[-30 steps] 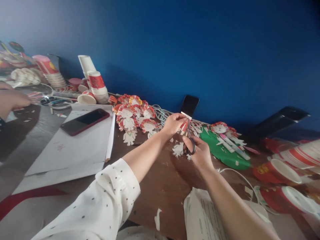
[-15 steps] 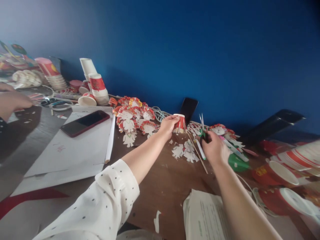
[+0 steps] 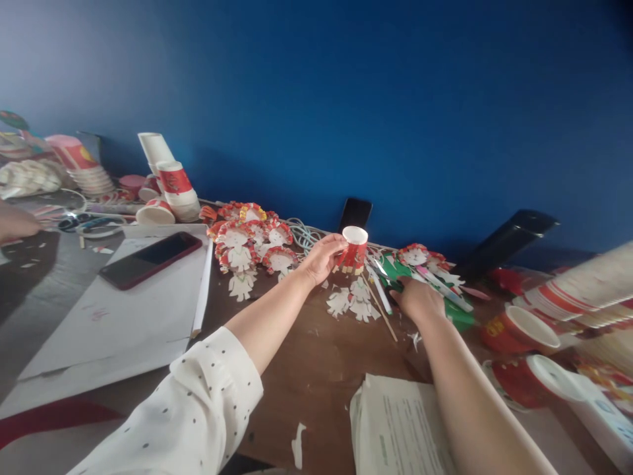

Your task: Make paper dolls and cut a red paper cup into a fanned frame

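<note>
My left hand [image 3: 324, 258] is closed on a red and white paper cup [image 3: 355, 249], pinching its left side. The cup is upright above the table, and its lower wall is cut into strips. To its right, my right hand [image 3: 420, 300] is closed round the dark handles of a pair of scissors [image 3: 394, 285]. They are low over a green sheet [image 3: 395, 267], with the blades pointing away and partly hard to make out. Paper doll cutouts [image 3: 360, 300], a thin stick [image 3: 382, 310] and a white marker [image 3: 378, 285] lie just below the cup.
Paper dolls with red frills [image 3: 247, 241] are heaped left of my hands. Stacked paper cups [image 3: 178, 191] stand behind a phone [image 3: 151, 259] on white card. Printed sheets [image 3: 395, 422] lie in front; more red cups [image 3: 519, 330] are at right. Another person's hand [image 3: 17, 223] is at far left.
My right hand has lowered the scissors from upright to the green sheet. The cup has turned so its open top shows. A white scrap now lies by my right wrist. The view has shifted slightly right.
</note>
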